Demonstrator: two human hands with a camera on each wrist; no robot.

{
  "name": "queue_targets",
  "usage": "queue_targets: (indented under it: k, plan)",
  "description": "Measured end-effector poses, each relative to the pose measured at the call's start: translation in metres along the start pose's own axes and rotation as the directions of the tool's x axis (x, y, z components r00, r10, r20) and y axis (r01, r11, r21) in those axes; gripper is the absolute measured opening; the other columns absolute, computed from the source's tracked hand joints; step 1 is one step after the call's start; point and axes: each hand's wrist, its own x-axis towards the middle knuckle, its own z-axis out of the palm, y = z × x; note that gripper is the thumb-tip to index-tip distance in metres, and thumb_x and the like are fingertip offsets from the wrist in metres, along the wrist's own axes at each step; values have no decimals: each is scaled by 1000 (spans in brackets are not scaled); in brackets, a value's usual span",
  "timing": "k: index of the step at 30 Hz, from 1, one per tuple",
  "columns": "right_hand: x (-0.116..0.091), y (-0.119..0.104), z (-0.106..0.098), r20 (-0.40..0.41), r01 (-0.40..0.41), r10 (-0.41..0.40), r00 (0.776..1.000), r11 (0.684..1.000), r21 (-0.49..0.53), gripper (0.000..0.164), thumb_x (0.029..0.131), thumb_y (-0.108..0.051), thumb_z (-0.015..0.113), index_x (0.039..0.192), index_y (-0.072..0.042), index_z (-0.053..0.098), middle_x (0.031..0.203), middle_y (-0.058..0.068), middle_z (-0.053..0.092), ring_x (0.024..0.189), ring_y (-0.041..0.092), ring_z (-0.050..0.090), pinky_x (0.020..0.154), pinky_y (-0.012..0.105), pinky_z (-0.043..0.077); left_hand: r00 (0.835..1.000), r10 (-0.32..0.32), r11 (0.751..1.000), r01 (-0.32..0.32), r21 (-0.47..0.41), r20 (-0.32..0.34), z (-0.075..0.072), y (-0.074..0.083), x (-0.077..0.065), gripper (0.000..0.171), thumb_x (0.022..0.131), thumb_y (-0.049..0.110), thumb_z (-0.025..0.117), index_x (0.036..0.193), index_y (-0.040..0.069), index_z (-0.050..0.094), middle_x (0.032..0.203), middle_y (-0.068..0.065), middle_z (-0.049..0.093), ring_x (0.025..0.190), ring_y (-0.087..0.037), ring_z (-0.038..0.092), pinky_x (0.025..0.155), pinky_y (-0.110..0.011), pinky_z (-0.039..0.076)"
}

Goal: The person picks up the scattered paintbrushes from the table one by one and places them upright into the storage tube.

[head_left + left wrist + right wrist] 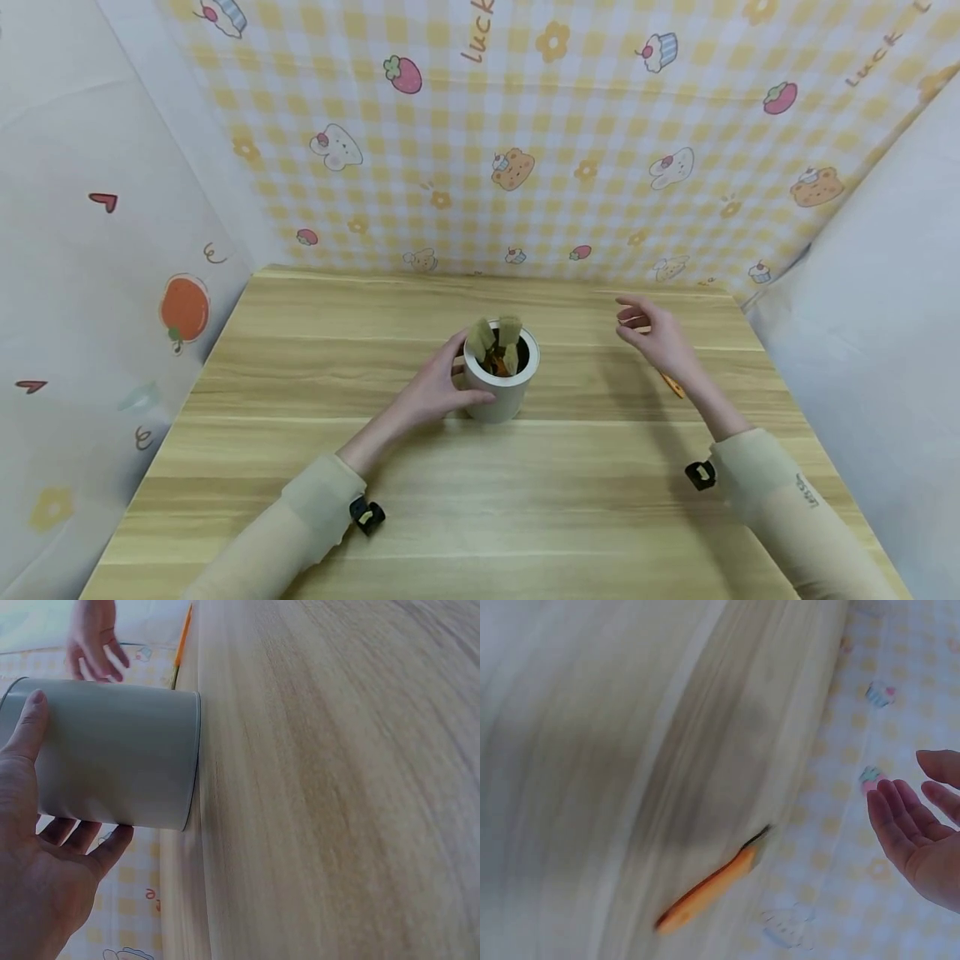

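Observation:
A pale grey cylindrical pot (495, 404) with a white rim stands upright on the table. Several tan, flat-ended tools (510, 329) stick up out of it, and some orange shows inside. My left hand (431, 385) grips the pot from its left side, thumb (28, 724) across the near wall and fingers (112, 847) round the far one. Off to the right, above the table, my right hand (660, 333) is raised with loosely bent fingers and nothing in it. Below it lies an orange-handled tool (709, 892) with a dark end, partly hidden by the forearm in the head view.
The wood-grain table (487, 517) meets a yellow checked cloth (450, 117) at its back edge. White sheets hang on both sides, the left one (97, 275) printed with small pictures. Black bands sit at the left cuff (367, 515) and the right cuff (701, 475).

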Motion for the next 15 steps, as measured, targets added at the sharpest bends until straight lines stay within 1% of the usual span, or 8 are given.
queue_targets:
  k: [2, 5, 8, 12, 15]
  plan:
    - [1, 11, -5, 23, -23, 24, 999, 999, -25, 52, 100, -5, 64, 150, -2, 48, 127, 30, 65, 113, 46, 67, 84, 36, 63, 1000, 0, 1000, 0, 2, 1, -1, 1, 1, 106, 80, 28, 90, 162, 31, 24, 161, -8, 40, 142, -40, 51, 116, -53, 49]
    - [1, 27, -9, 46, -56, 58, 997, 997, -53, 53, 100, -4, 62, 150, 1, 47, 129, 34, 63, 114, 49, 66, 89, 57, 61, 1000, 10, 1000, -10, -3, 3, -2, 1, 1, 105, 80, 28, 90, 162, 31, 24, 161, -7, 39, 142, -40, 51, 116, -53, 49]
    - [1, 40, -11, 65, -94, 99, 993, 993, -76, 52, 100, -2, 62, 150, 3, 46, 130, 36, 61, 114, 51, 65, 94, 62, 58, 1000, 20, 1000, -20, -9, 7, -2, 0, 1, 105, 80, 27, 90, 162, 31, 24, 161, -7, 39, 143, -38, 50, 116, -53, 49]
    - [-2, 53, -14, 99, -131, 140, 985, 986, -99, 54, 98, 0, 63, 148, 9, 45, 130, 40, 59, 114, 54, 63, 97, 63, 56, 1000, 25, 1000, -25, -9, 11, -2, -1, 1, 105, 81, 26, 90, 162, 31, 24, 161, -7, 39, 145, -36, 48, 117, -52, 48]
    - [-3, 62, -14, 116, -139, 152, 982, 984, -113, 55, 96, 0, 65, 146, 13, 45, 127, 42, 59, 113, 55, 63, 96, 63, 57, 1000, 20, 1000, -20, -6, 11, -2, -1, 1, 105, 80, 26, 90, 162, 31, 24, 161, -7, 40, 145, -36, 49, 117, -51, 48]
